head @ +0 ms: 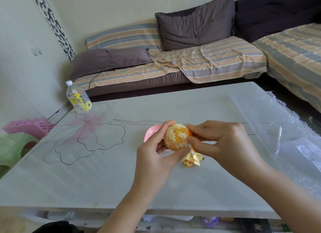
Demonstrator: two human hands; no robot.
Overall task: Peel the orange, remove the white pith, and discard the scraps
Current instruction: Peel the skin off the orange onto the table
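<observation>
A mostly peeled orange (pixel 176 137), pale with white pith and a patch of bare flesh, is held above the table. My left hand (pixel 154 156) grips it from below and the left, thumb under it and fingers behind. My right hand (pixel 218 140) is at its right side, with thumb and forefinger pinching at the pith or peel on the surface. A strip of peel (pixel 192 158) hangs from the orange's lower right, down toward the table. A pink dish (pixel 152 132) lies on the table behind my left hand, mostly hidden.
The glass table (pixel 86 163) bears a flower drawing. A plastic bottle (pixel 78 98) stands at its far left corner. Bubble wrap (pixel 271 121) with a paper slip covers the right side. A striped sofa with dark cushions (pixel 196 24) stands behind. Pink and green stools (pixel 20 138) stand left.
</observation>
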